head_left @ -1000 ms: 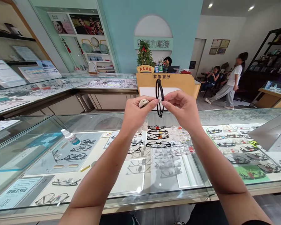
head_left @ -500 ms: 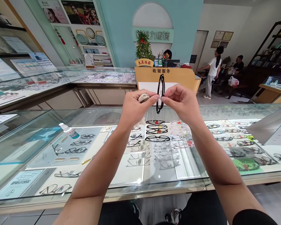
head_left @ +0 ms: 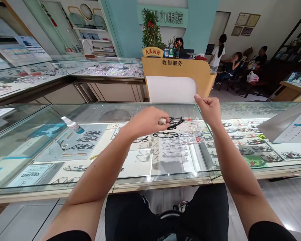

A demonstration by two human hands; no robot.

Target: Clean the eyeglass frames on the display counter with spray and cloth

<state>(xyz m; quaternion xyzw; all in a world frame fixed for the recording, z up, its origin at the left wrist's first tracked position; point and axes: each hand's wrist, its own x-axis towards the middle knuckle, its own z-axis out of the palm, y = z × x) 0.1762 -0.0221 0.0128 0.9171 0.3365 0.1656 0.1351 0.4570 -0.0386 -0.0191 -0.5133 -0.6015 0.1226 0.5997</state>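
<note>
My left hand [head_left: 150, 122] is closed on a pair of black-framed eyeglasses [head_left: 176, 122], held low over the glass counter. A wadded pale cloth [head_left: 162, 121] pokes out of the same fist. Below the held pair, another black pair of eyeglasses [head_left: 165, 134] lies in the display, and clear-framed pairs [head_left: 192, 140] are to its right. My right hand [head_left: 210, 108] is apart from the eyeglasses, above the counter's far edge. Its fingers are curled and the thumb points up; whatever may be inside them is hidden.
The glass display counter [head_left: 137, 179] spans the view in front of my legs. A spray bottle [head_left: 73, 125] stands on the left and a folded white sign [head_left: 288, 125] on the right. Beyond are a wooden cashier desk [head_left: 175, 68], a bamboo plant [head_left: 151, 31] and several people.
The eyeglasses have come down from upright, held in both hands, to low over the counter in my left hand. My right hand has let go and moved right. The view has tilted down.
</note>
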